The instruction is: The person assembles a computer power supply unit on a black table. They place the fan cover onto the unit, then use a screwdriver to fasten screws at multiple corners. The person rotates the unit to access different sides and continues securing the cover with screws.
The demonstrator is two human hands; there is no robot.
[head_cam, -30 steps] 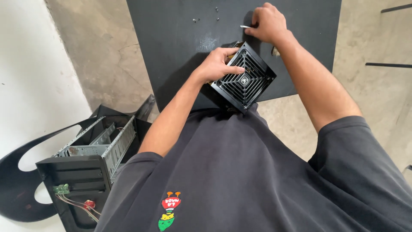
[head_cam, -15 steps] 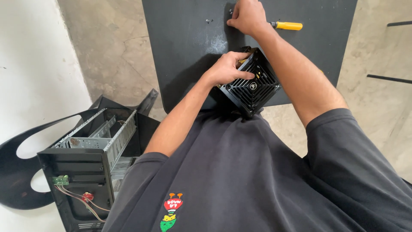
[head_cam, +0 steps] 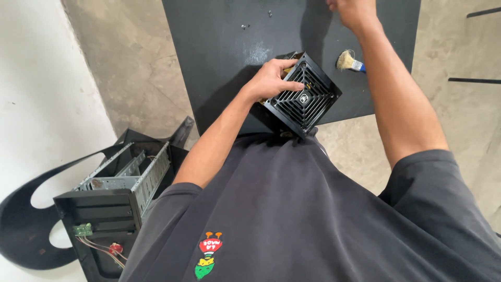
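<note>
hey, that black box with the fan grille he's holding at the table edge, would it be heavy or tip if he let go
The black box is probably rigid and fairly heavy for its size: a metal casing with a grille. It sits at the dark table's near edge under the left hand, so it might tip off if released.

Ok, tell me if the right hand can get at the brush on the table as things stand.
Probably yes. The right hand is over the dark table just beyond the brush, which lies in the open beside the forearm with nothing on top. The left hand rests on the black fan-grilled box.
</note>
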